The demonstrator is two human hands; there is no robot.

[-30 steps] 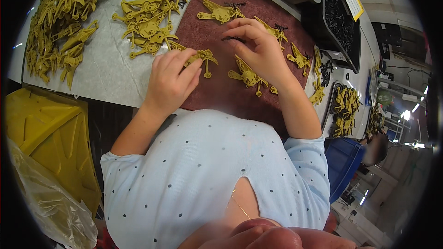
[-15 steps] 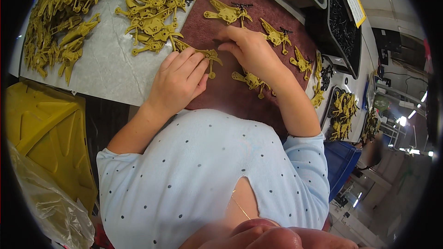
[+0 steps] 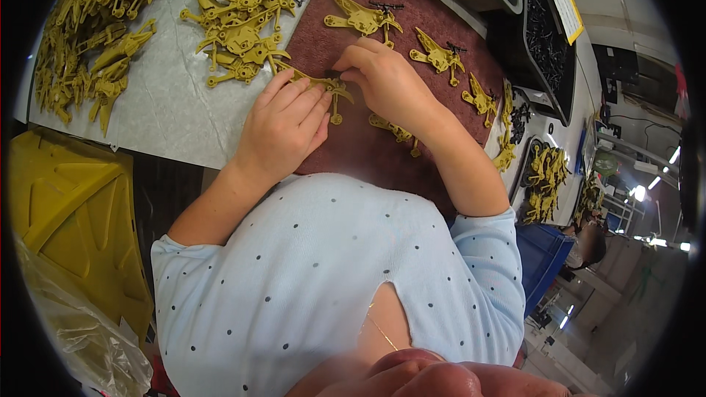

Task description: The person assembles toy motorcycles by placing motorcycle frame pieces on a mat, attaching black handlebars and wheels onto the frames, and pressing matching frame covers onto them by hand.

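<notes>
The largest thing is the pale counter [image 3: 165, 55], crossing the upper part of the frame, with a reddish-brown cloth [image 3: 338, 151] over its middle. A big heap of yellow parts [image 3: 103, 22] fills the upper left; a smaller yellow pile [image 3: 243, 33] lies between heap and cloth.

At the centre, the person's left hand [image 3: 283, 125] lies with fingers together over one yellow part [image 3: 338, 90] at the cloth's left edge; whether it grips or only presses cannot be told. The right hand [image 3: 386, 81], previously apart over the cloth, has come in to that part's right end, thumb and fingertips pinching a small black piece [image 3: 333, 73]. Both hands thus meet at one part, the black piece now right by it; whether the two are joined is hidden.
</notes>
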